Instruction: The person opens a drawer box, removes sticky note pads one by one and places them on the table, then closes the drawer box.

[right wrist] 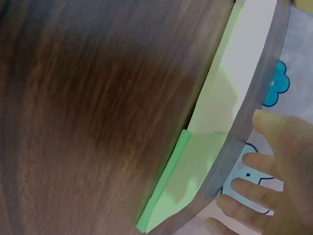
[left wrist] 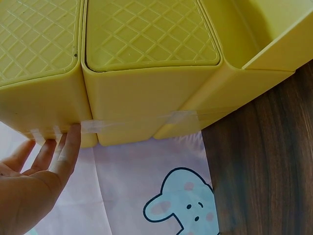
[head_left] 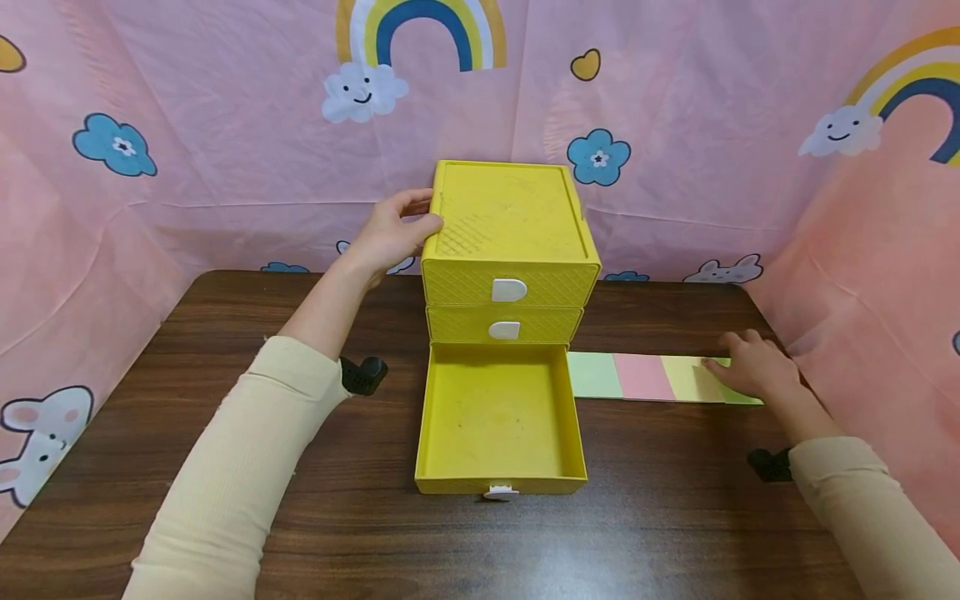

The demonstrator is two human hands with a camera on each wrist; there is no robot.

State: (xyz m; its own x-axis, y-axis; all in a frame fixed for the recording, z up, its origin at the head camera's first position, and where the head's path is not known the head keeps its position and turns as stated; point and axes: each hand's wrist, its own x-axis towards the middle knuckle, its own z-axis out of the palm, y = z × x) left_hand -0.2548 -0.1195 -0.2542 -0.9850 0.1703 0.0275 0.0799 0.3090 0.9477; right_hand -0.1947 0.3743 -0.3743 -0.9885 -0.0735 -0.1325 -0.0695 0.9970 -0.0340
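Observation:
A yellow drawer cabinet (head_left: 510, 217) stands at the middle of the table, its bottom drawer (head_left: 495, 408) pulled out with a bare floor. My left hand (head_left: 396, 229) rests at the cabinet's upper left side. In the left wrist view its extended fingers (left wrist: 68, 147) touch the side wall beside strips of clear tape. To the right of the cabinet, sticky note pads lie in a row: mint (head_left: 595, 375), pink (head_left: 643, 377), yellow (head_left: 688, 379) and green (right wrist: 183, 171). Over the far right end of this row hovers my right hand (head_left: 753, 367), fingers spread and holding nothing.
The two upper drawers are closed and have white pull tabs (head_left: 509, 290). A pink patterned cloth (head_left: 247, 125) hangs behind and beside the dark wooden table (head_left: 645, 517). The open drawer juts toward the table's front.

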